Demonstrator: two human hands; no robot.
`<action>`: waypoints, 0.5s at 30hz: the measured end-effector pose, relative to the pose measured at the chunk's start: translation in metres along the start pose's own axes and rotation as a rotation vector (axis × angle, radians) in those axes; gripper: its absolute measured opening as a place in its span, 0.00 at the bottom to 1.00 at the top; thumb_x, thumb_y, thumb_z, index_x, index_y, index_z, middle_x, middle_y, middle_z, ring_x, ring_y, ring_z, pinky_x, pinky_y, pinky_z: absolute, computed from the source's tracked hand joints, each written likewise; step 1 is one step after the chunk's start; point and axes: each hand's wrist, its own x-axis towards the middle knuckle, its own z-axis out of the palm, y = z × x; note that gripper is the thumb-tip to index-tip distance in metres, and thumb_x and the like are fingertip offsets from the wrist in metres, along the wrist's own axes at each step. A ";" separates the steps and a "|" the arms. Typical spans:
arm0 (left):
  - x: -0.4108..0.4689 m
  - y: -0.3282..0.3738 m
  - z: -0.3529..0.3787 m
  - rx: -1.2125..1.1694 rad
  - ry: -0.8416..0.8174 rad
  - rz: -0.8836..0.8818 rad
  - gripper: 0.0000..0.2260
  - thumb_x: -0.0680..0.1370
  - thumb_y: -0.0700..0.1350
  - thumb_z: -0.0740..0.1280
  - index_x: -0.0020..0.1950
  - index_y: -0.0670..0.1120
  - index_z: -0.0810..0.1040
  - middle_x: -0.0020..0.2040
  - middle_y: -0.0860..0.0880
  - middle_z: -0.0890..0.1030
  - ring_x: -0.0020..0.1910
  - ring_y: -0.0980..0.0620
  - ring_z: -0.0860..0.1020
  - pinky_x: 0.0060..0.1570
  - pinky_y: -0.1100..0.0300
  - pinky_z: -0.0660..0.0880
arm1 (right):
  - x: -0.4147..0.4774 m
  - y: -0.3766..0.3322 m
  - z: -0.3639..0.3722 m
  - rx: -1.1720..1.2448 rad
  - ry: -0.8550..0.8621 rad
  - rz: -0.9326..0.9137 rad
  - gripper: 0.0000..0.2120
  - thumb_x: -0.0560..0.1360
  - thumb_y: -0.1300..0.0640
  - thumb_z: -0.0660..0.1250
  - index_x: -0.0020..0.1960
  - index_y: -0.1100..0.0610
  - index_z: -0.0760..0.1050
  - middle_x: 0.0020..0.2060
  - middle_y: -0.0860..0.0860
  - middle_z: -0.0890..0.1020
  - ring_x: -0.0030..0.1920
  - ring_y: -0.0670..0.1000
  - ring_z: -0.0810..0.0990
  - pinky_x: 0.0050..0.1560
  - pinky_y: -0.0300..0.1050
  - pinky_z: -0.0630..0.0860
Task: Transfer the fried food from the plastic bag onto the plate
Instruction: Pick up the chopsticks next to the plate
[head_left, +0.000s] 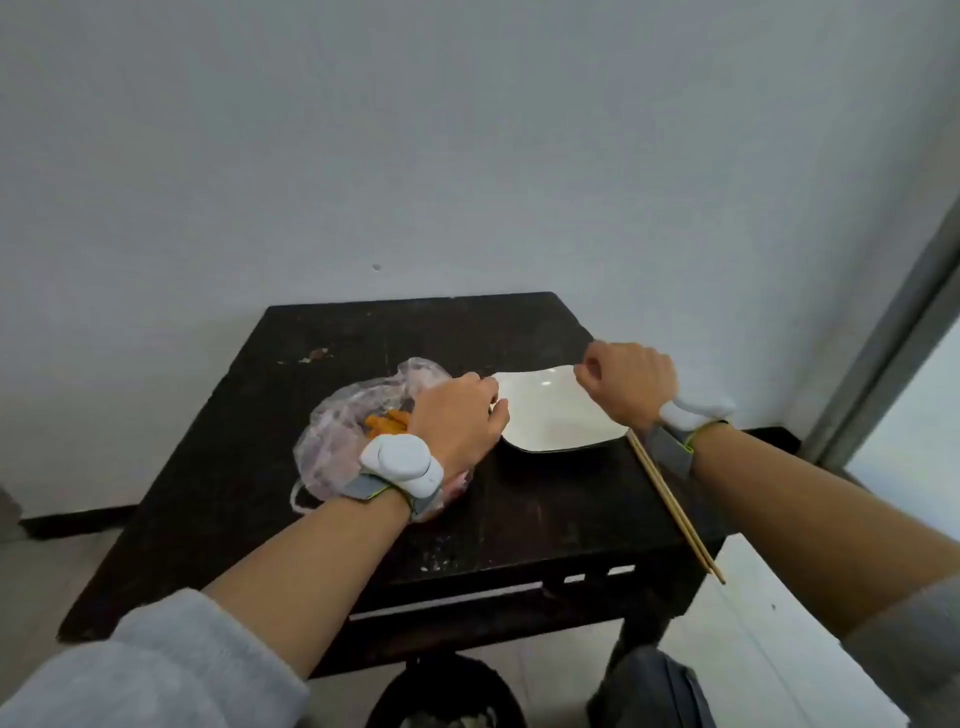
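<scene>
A white square plate (550, 415) sits on the dark wooden table (249, 415), right of centre. My left hand (460, 423) grips the plate's left edge, and my right hand (626, 382) pinches its far right corner. Just left of the plate lies a crumpled clear plastic bag (343, 431) with orange fried food (387, 422) showing inside; my left wrist covers part of the bag.
A pair of wooden chopsticks (670, 501) lies along the table's right edge, its tips past the front corner. A dark bin (447, 696) stands on the floor under the table's front. A white wall is close behind the table.
</scene>
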 end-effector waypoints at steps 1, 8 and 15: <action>-0.005 0.006 0.000 0.012 -0.022 0.005 0.14 0.81 0.53 0.56 0.50 0.45 0.76 0.47 0.47 0.78 0.45 0.46 0.77 0.40 0.53 0.71 | -0.006 0.006 -0.004 -0.006 -0.012 0.020 0.13 0.80 0.44 0.57 0.52 0.50 0.76 0.46 0.51 0.82 0.44 0.56 0.80 0.42 0.46 0.70; -0.028 0.033 0.022 -0.057 -0.141 0.037 0.14 0.81 0.52 0.57 0.61 0.46 0.73 0.56 0.47 0.77 0.52 0.44 0.76 0.50 0.51 0.72 | -0.031 0.041 0.000 0.014 -0.183 0.167 0.12 0.78 0.46 0.61 0.57 0.49 0.77 0.53 0.53 0.81 0.51 0.58 0.80 0.47 0.47 0.71; -0.028 0.038 0.060 -0.088 -0.219 0.018 0.17 0.81 0.48 0.58 0.68 0.46 0.69 0.66 0.46 0.68 0.55 0.44 0.76 0.49 0.48 0.75 | -0.044 0.053 0.032 0.027 -0.451 0.294 0.16 0.71 0.45 0.71 0.54 0.54 0.77 0.50 0.52 0.82 0.49 0.55 0.81 0.49 0.46 0.76</action>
